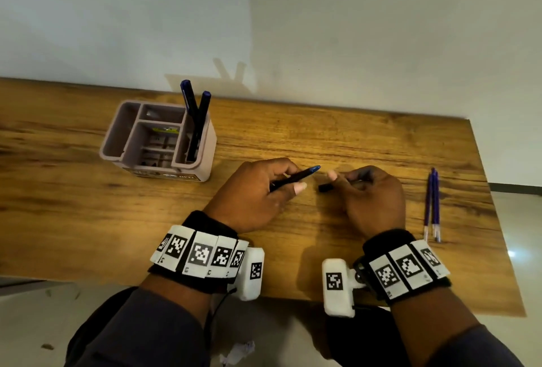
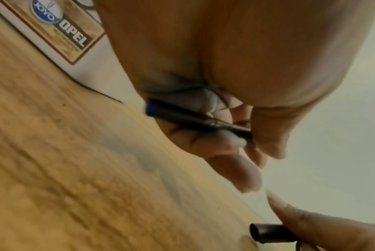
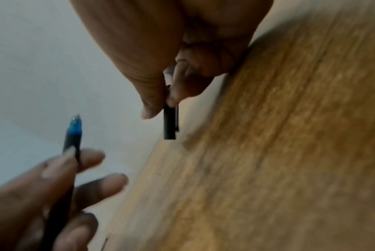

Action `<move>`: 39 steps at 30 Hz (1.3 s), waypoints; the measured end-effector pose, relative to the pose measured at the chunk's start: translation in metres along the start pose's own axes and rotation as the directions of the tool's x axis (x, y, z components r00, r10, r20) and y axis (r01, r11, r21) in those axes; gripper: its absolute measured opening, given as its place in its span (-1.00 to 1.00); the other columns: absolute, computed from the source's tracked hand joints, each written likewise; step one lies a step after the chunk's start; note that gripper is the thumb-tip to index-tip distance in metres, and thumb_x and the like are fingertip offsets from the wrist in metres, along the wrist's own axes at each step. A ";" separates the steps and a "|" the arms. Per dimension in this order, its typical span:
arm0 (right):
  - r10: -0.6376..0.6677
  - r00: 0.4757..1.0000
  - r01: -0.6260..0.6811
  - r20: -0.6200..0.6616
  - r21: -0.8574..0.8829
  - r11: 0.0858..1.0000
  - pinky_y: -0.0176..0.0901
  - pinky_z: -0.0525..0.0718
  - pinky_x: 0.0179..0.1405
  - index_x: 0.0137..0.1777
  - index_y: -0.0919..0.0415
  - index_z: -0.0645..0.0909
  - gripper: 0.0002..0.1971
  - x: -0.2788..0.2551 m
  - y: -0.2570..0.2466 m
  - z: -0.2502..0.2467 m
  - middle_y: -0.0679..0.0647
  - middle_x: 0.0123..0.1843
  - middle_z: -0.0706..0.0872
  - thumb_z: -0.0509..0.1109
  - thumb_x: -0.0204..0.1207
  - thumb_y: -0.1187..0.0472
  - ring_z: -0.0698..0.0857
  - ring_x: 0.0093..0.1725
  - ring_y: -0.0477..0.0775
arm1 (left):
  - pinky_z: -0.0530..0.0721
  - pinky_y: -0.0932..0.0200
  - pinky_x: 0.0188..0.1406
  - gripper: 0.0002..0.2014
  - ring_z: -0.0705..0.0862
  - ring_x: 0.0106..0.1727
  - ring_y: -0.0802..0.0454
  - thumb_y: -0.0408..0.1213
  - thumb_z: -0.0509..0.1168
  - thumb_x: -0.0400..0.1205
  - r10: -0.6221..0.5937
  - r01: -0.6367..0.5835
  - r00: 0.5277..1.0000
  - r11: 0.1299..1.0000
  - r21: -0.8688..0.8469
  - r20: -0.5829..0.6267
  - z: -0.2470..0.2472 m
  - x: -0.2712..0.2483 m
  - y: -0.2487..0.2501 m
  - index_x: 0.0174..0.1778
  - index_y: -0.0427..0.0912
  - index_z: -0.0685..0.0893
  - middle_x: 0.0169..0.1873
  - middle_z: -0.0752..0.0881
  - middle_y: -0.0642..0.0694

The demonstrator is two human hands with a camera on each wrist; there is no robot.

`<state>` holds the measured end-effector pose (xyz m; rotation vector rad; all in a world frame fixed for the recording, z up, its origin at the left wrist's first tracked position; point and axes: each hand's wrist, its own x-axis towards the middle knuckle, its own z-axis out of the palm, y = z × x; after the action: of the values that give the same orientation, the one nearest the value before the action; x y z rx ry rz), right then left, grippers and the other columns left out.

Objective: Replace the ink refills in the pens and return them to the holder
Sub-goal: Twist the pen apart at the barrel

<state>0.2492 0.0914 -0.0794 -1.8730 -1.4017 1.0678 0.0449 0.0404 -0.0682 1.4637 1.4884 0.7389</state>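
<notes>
My left hand point(image 1: 258, 190) grips a black pen point(image 1: 293, 178) with a blue tip, the tip pointing right; the same pen point(image 2: 195, 120) point(image 3: 71, 141) shows in both wrist views. A little to its right, my right hand point(image 1: 366, 193) pinches the black pen cap point(image 1: 325, 188) point(image 3: 169, 122) point(image 2: 270, 232), its open end facing the pen tip across a small gap. The pinkish pen holder point(image 1: 205, 161) stands at the back left with two dark pens point(image 1: 196, 120) upright in its right compartment. Two blue ink refills point(image 1: 432, 205) lie side by side at the far right.
The wooden table point(image 1: 88, 205) runs up to a pale wall behind; its right edge is just past the refills. The holder's label point(image 2: 68, 32) sits close to my left hand. Crumpled paper point(image 1: 237, 352) lies on the floor below.
</notes>
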 end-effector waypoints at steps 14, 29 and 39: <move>-0.177 0.980 0.169 0.090 0.093 0.981 -0.08 0.51 -0.50 -0.24 0.11 0.69 -0.48 -0.012 -0.012 0.001 0.02 -0.47 0.71 0.20 0.60 -0.32 0.58 -0.50 -0.03 | 0.77 -0.01 -0.04 -0.93 0.82 -0.17 0.21 -0.07 0.42 0.71 -0.003 0.004 1.000 0.999 0.041 -0.028 0.002 -0.001 0.002 0.06 0.07 0.74 -0.24 0.88 0.12; -0.339 0.871 0.347 0.356 0.044 0.937 0.27 0.77 -0.35 -0.23 0.12 0.66 -0.67 -0.010 -0.010 -0.010 0.14 -0.36 0.78 0.39 0.61 -0.12 0.75 -0.38 0.29 | 0.65 0.19 -0.27 -0.97 0.70 -0.37 0.28 -0.15 0.46 0.68 0.048 -0.047 0.998 0.998 -0.041 0.038 0.005 -0.001 0.000 -0.02 0.04 0.81 -0.41 0.76 0.25; -0.237 0.821 0.254 0.519 0.040 0.966 -0.09 0.71 -0.29 -0.07 0.12 0.68 -0.95 -0.011 -0.016 -0.014 0.01 -0.26 0.79 0.42 0.64 0.21 0.72 -0.33 -0.06 | 0.68 0.15 -0.21 -0.92 0.76 -0.29 0.29 -0.12 0.49 0.65 0.016 -0.015 0.999 1.000 -0.010 0.034 0.003 0.001 -0.005 0.02 0.04 0.82 -0.32 0.81 0.23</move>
<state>0.2519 0.0857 -0.0561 -1.4121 -1.9090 1.4923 0.0457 0.0400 -0.0741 1.4746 1.4474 0.7268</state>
